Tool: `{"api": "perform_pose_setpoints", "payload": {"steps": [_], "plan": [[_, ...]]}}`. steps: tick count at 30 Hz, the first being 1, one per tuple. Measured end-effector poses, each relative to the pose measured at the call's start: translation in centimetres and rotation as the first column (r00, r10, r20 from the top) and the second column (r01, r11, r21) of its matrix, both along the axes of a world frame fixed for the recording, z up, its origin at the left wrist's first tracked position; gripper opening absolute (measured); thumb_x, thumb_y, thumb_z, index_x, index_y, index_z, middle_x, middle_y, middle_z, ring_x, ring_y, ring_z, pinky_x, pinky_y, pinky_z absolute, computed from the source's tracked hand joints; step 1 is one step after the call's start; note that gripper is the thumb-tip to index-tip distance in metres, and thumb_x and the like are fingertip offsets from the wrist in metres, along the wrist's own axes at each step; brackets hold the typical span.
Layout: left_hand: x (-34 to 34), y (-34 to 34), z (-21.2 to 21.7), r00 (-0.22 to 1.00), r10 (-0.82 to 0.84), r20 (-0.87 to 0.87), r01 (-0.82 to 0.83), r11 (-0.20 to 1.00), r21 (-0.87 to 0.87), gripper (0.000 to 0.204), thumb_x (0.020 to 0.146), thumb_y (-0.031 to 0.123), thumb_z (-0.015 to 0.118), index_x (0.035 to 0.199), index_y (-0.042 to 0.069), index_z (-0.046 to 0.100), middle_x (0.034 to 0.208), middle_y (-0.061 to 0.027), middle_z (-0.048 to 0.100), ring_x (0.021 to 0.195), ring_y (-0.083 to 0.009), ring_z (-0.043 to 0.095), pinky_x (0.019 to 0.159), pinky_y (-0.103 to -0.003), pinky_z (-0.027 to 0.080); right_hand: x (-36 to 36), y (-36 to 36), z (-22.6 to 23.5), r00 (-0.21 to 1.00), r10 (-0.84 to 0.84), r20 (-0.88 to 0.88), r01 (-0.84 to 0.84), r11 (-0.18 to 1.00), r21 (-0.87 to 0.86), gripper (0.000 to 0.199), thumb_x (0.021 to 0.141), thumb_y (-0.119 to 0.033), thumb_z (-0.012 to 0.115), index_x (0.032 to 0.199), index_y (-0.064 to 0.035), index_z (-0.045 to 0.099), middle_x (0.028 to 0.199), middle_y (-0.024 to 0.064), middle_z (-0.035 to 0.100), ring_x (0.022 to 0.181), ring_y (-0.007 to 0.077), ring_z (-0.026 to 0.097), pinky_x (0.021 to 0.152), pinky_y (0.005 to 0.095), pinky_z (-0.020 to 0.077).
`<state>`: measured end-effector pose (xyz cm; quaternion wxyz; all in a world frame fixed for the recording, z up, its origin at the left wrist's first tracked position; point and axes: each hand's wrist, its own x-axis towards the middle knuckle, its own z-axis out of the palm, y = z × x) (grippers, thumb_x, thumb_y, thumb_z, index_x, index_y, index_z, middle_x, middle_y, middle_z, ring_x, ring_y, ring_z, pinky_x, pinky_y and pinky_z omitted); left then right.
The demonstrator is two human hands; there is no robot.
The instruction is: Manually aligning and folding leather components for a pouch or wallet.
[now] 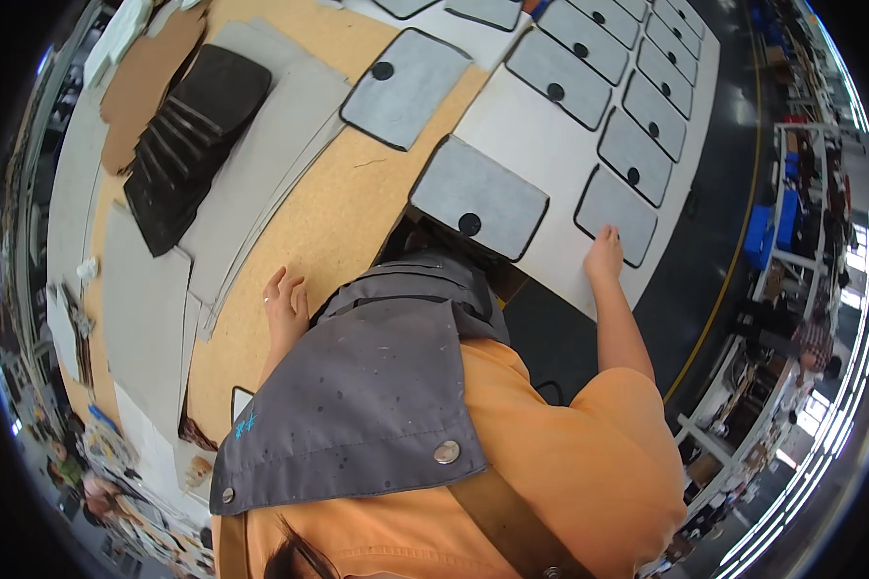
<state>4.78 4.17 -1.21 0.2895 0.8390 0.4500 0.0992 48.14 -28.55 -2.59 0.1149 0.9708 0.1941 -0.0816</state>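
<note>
My right hand point(603, 256) reaches to the near right of the white table section. Its fingers are drawn together on the left edge of a light grey panel point(620, 207) with black edging. Whatever lies under the fingertips is too small and covered to make out. My left hand point(287, 301) rests over the tan tabletop beside the apron, fingers loosely bent and apart, holding nothing. Directly in front of me lies another grey panel point(483, 188), with a black disc point(469, 224) near its front edge. A similar panel point(410, 92) sits farther off on the tan surface.
Rows of black-edged grey panels with discs point(558, 77) cover the white tabletop point(488, 116). At the left, black pieces point(198, 125) lie fanned over large grey sheets point(280, 106), beside brown sheets point(154, 77). Shelving with blue bins point(761, 236) stands across the aisle at right.
</note>
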Motion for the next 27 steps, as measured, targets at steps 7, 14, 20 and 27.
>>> {"api": "perform_pose_setpoints", "payload": {"steps": [7, 14, 20, 27], "plan": [[-8.6, -1.4, -1.0, 0.932, 0.342, -0.120, -0.334, 0.939, 0.082, 0.031, 0.077, 0.009, 0.063, 0.108, 0.008, 0.056, 0.128, -0.0196, 0.043, 0.116, -0.0392, 0.043, 0.093, -0.047, 0.038, 3.5, -3.5, 1.4, 0.993, 0.107, -0.051, -0.111, 0.990, -0.082, 0.025, 0.081, -0.005, 0.047, 0.104, 0.0018, 0.055, 0.111, 0.0218, 0.057, 0.100, 0.0398, 0.055, 0.085, 0.0463, 0.0446], [-18.5, -7.7, -2.0, 0.289, 0.835, -0.467, -0.815, 0.471, 0.337, 0.072, 0.076, 0.038, 0.067, 0.135, 0.011, 0.035, 0.143, -0.0180, 0.024, 0.129, -0.0377, 0.027, 0.101, -0.052, 0.027, 9.7, 4.6, 13.0, 0.995, -0.050, 0.088, 0.048, 0.999, 0.021, 0.047, 0.079, -0.018, 0.040, 0.124, -0.0051, 0.049, 0.114, 0.0230, 0.058, 0.103, 0.0402, 0.055, 0.088, 0.0460, 0.0426], [-19.9, -9.1, -2.7, 0.085, 0.821, -0.564, -0.992, 0.122, 0.028, 0.087, 0.078, 0.063, 0.055, 0.141, 0.010, 0.026, 0.147, -0.0222, 0.017, 0.133, -0.0390, 0.022, 0.101, -0.056, 0.027, 13.1, 14.9, 19.9, 0.949, 0.141, 0.282, -0.267, 0.834, 0.483, 0.051, 0.084, -0.024, 0.040, 0.130, -0.0033, 0.044, 0.124, 0.0225, 0.052, 0.110, 0.0392, 0.052, 0.093, 0.0411, 0.0404], [-6.5, -3.3, -0.4, 0.577, 0.638, -0.510, -0.787, 0.602, -0.137, 0.077, 0.083, 0.055, 0.051, 0.139, 0.006, 0.028, 0.141, -0.0304, 0.022, 0.122, -0.0511, 0.033, 0.098, -0.054, 0.033, 5.0, 25.5, 18.0, 0.773, 0.611, 0.172, -0.533, 0.478, 0.698, 0.040, 0.083, -0.006, 0.043, 0.122, 0.0043, 0.051, 0.107, 0.0216, 0.062, 0.090, 0.0272, 0.063, 0.077, 0.0320, 0.0472]]}}
